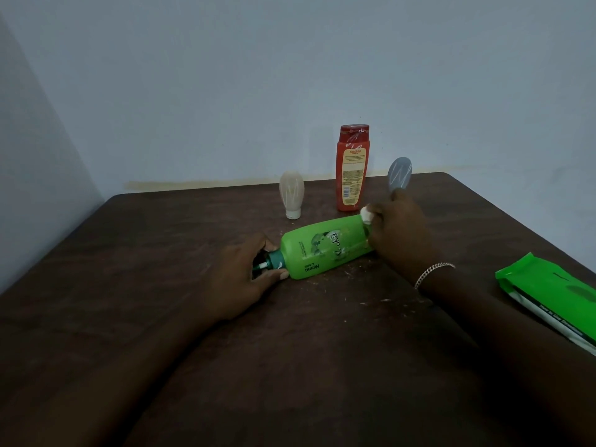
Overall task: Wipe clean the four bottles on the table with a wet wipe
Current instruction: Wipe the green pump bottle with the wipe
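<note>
A green pump bottle (322,250) lies on its side in the middle of the dark brown table (161,240). My left hand (245,279) grips its dark green pump neck. My right hand (400,230) presses a bunched white wet wipe (367,215) against the bottle's base end. Behind it an orange-red bottle (351,169) stands upright. A beige tube bottle (291,193) stands on its white cap to the left. A grey tube bottle (400,174) shows behind my right hand, its lower part hidden.
A green pack of wet wipes (554,295) lies near the table's right edge. Pale specks and scratches mark the tabletop around the green bottle. A blue-grey wall runs close behind the table's far edge.
</note>
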The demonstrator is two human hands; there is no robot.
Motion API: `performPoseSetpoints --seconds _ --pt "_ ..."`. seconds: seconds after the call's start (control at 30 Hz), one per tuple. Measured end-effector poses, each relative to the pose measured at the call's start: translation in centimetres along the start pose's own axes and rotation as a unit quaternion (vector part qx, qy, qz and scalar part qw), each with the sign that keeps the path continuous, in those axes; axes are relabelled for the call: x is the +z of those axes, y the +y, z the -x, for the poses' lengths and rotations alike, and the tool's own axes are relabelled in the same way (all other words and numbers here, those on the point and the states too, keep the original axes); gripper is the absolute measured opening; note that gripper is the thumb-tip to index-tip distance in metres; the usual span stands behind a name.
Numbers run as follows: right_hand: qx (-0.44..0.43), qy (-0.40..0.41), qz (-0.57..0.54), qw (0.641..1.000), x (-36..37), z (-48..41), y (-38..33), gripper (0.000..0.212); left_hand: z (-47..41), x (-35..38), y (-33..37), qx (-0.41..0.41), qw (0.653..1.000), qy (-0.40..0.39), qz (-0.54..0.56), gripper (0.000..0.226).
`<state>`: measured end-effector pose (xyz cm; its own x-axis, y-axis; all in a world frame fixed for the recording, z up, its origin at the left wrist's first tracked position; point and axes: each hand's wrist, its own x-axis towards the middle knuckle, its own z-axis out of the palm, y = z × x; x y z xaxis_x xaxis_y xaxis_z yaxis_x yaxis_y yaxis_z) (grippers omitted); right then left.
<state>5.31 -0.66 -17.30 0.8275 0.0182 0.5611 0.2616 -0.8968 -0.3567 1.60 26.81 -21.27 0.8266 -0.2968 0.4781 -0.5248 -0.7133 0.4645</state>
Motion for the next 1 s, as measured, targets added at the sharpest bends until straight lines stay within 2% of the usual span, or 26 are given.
performPoseSetpoints --seconds 0.23,0.3,0.43,0.5,0.63,0.77,0.93,1.0 --pt "-0.15 -0.051 -0.073 0.985 1.2 2.5 -4.1 0.033 -0.1 0.0 0.0 -0.003 1.0 -0.011 0.013 0.03" --pt "-0.121 -0.029 -0.069 0.99 1.0 2.0 -3.3 0.031 -0.1 -0.1 0.0 -0.001 1.0 -0.012 0.012 0.03" --pt "-0.009 0.023 -0.035 0.999 0.2 0.4 -0.3 0.026 -0.2 -0.2 0.1 -0.003 1.0 -0.01 0.01 0.03" --pt "-0.003 0.024 -0.021 1.0 0.3 0.5 -0.1 0.025 -0.1 -0.1 0.2 0.002 1.0 -0.008 0.002 0.03" --pt "-0.108 -0.021 -0.064 0.992 1.2 2.2 -4.0 0.027 -0.1 0.0 0.0 0.009 1.0 -0.007 0.0 0.032" --pt "-0.228 -0.087 -0.093 0.965 1.9 3.8 -6.6 0.032 0.0 -0.1 -0.1 0.018 1.0 -0.011 0.021 0.028" --pt "-0.192 -0.047 -0.102 0.975 1.5 2.7 -5.5 0.029 -0.1 0.0 0.2 0.024 1.0 -0.004 0.013 0.032" --pt "-0.211 -0.051 -0.102 0.971 1.3 2.8 -6.1 0.029 -0.2 0.2 0.3 0.032 0.999 -0.007 -0.001 0.034"
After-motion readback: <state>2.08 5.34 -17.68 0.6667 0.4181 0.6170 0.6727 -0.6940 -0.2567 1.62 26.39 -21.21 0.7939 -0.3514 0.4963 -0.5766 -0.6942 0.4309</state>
